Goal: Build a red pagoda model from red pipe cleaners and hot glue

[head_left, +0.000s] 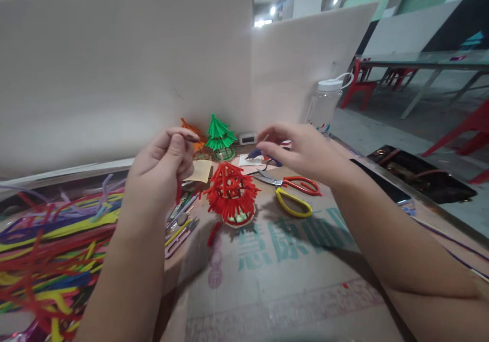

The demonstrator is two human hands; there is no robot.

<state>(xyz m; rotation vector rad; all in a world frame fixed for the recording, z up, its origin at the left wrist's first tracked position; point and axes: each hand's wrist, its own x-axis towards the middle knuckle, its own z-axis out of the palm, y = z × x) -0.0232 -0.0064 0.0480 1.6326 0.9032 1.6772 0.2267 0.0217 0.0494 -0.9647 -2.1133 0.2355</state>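
Observation:
My left hand [164, 161] is raised with its fingers closed in a pinch. A short red pipe cleaner piece [179, 191] pokes out below its curled fingers; the rest is hidden. My right hand [292, 146] hovers with thumb and fingers apart, holding nothing I can see, above dark blue-handled pliers [273, 157]. Between and below the hands, a red pipe cleaner tree-shaped hut [232, 191] stands upright on the cardboard, touched by neither. A loose red piece [214, 234] lies in front of it. Scissors [294, 185] with one red and one yellow handle lie open to its right.
Behind stand a green tree-shaped piece [220, 137] and an orange one [193, 133]. Many coloured pipe cleaners [57, 250] pile up at left, beside pink thread snips [181, 237]. A clear bottle [324, 105] and a phone [382, 181] are at right. White panels [126, 67] rise behind.

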